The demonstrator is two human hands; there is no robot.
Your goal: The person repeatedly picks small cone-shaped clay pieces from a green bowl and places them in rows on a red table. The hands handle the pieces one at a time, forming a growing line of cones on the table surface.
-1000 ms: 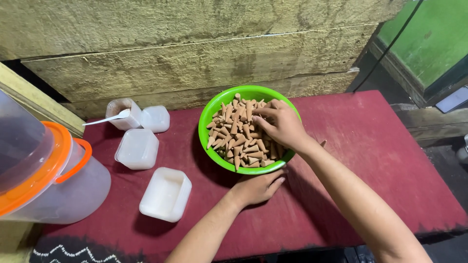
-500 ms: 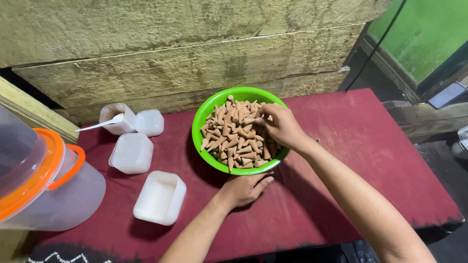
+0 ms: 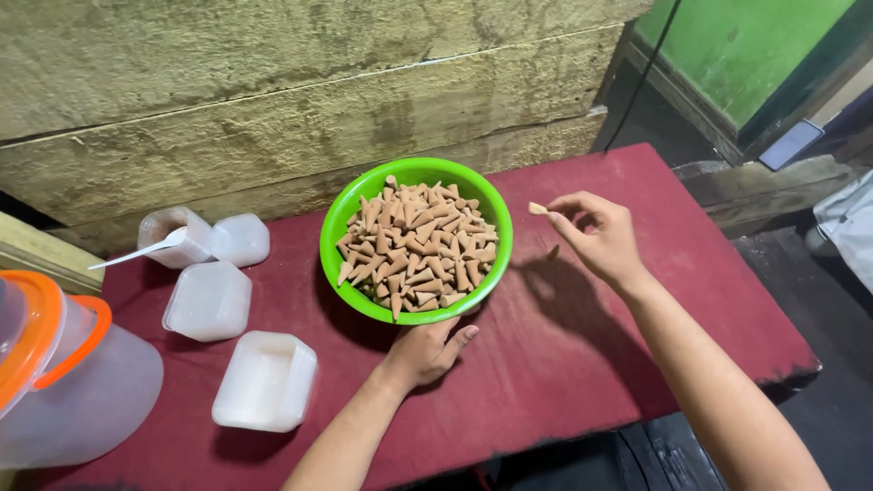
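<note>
A bright green bowl [image 3: 337,231] full of small tan cones [image 3: 416,252] stands on a dark red cloth over the table [image 3: 582,364]. My left hand [image 3: 426,350] rests flat on the cloth against the bowl's near rim, fingers spread a little. My right hand [image 3: 596,232] hovers just right of the bowl and pinches a single tan cone [image 3: 538,208] between thumb and fingertips.
Left of the bowl sit several white plastic tubs [image 3: 265,381], one with a white spoon [image 3: 141,252] in it. A clear jug with an orange lid [image 3: 64,368] stands at the far left. A rough stone wall runs behind; the table's right edge drops to a dark floor.
My right hand has lifted out of the bowl and moved right with one cone pinched in it. My left hand has stayed by the bowl's near rim.
</note>
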